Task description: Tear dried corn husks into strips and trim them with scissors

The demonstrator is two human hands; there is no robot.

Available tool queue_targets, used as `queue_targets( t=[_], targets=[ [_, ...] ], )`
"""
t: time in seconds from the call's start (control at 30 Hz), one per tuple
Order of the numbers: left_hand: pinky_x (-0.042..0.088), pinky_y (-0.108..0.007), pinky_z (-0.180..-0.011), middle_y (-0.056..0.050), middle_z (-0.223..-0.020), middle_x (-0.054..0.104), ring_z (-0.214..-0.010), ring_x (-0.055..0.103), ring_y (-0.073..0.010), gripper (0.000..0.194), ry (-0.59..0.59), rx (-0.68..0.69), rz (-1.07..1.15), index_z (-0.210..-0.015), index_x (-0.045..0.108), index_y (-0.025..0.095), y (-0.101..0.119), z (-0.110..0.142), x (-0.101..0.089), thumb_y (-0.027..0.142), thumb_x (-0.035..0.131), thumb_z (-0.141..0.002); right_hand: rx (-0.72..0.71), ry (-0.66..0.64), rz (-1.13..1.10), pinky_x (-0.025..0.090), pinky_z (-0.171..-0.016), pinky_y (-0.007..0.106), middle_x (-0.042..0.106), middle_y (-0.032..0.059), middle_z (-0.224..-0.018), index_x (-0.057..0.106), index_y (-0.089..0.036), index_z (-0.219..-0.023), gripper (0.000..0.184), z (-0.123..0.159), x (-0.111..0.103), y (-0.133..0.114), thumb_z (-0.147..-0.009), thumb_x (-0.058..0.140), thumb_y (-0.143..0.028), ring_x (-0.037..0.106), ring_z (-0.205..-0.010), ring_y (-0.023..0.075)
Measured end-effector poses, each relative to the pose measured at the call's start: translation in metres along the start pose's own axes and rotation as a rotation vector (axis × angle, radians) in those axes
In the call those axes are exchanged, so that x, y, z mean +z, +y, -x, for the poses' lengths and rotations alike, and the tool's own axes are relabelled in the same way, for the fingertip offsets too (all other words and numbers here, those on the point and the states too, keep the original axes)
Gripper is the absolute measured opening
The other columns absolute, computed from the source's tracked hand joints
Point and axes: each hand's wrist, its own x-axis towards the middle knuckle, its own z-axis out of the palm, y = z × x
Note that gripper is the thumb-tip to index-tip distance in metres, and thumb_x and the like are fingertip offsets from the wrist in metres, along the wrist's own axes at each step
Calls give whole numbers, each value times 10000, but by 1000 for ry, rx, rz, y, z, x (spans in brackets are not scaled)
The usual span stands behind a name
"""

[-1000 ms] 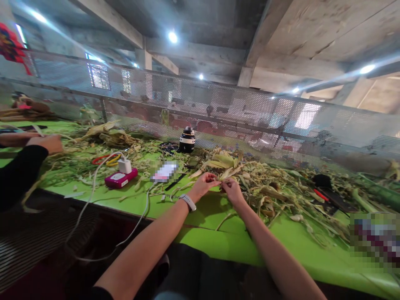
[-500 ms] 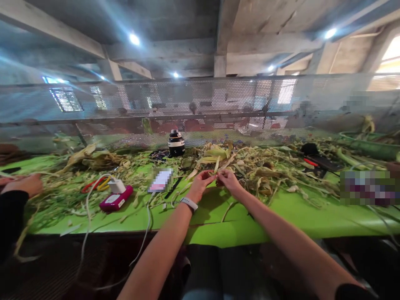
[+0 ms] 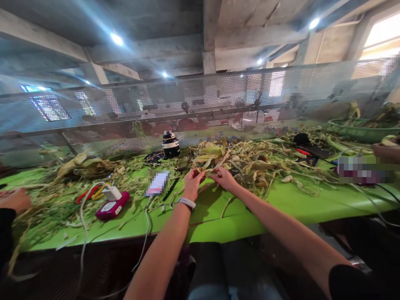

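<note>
Husks [image 3: 254,168] heap just beyond, bottle [image 3: 171,146] and phone [image 3: 157,183] leftward; a strip [image 3: 208,171] spans left hand [image 3: 193,183] and right hand [image 3: 225,179], both pinching it

Near the perforated screen [image 3: 150,102], a black bottle [image 3: 171,145]; closer, a phone [image 3: 157,183] and a magenta box [image 3: 116,207] (white charger [image 3: 111,193] on top).

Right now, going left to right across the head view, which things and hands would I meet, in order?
Co-worker's hand, magenta socket block, phone, wearer's left hand, wearer's right hand, green basket.
</note>
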Motion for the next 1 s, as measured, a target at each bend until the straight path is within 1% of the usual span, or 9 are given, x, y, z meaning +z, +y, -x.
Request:
queue_targets(
  t=[0.13,0.27,0.37,0.43,0.53,0.67,0.8,0.9,1.0],
  targets=[
    [464,-256,-675,38,-662,599,-626,545,-100,349,27,48,-36,-716,579,162,-2,-3,-2,327,810,-511,-238,35,365,405,-547,232,608,-13,-596,613,-183,-736,218,2,-3,-1,-842,596,-373,561,-547,129],
    [398,-224,-615,56,-610,561,-585,490,-83,349,38,101,-74,-684,589,158,-8,-9,-6,346,809,-489,-501,14,684,415,-692,254,657,49,-791,662,-182,-811,184,7,-5,-8,-905,537,-280,582,-764,157],
    [375,-220,-597,52,-604,564,-580,488,-85,318,-1,53,-72,-675,603,164,-11,-12,-8,328,802,-488,-614,54,829,409,-770,289,656,73,-878,676,-192,-845,189,9,-5,-14,-914,530,-290,562,-852,182],
    [371,-225,-584,40,-593,573,-569,491,-91,288,-34,12,-82,-661,620,165,-11,-12,-8,294,802,-480,-643,118,858,397,-826,319,657,87,-970,673,-196,-862,170,9,-5,-17,-906,540,-294,554,-912,201],
    [402,-239,-614,22,-598,599,-583,528,-105,270,-111,-88,-99,-682,651,164,-9,-9,-6,237,806,-473,-591,193,821,383,-863,331,668,87,-989,647,-193,-882,137,7,-6,-17,-904,532,-265,563,-935,210],
    [449,-272,-675,-14,-636,640,-660,597,-147,260,-179,-185,-111,-727,672,169,-4,-2,-1,248,801,-516,-373,193,740,392,-719,282,678,51,-791,601,-189,-885,115,3,-10,-12,-904,497,-234,590,-743,188],
    [466,-280,-666,-32,-681,663,-698,615,-165,218,-198,-154,-108,-740,674,180,-3,1,1,327,764,-606,-271,189,677,364,-633,259,670,36,-763,582,-206,-889,135,3,-10,-10,-906,470,-279,585,-673,178],
    [455,-253,-671,-14,-717,674,-683,603,-136,301,-220,-93,-102,-736,662,171,-5,1,1,313,825,-526,-244,198,629,363,-619,259,663,41,-763,579,-209,-865,146,5,-7,-12,-893,470,-303,586,-677,184],
    [446,-250,-687,-5,-719,671,-671,594,-124,387,-242,-75,-110,-730,653,153,-5,1,0,307,865,-446,-192,216,541,356,-590,259,639,19,-696,570,-214,-858,149,6,-8,-16,-866,505,-348,562,-616,172]
  ],
)
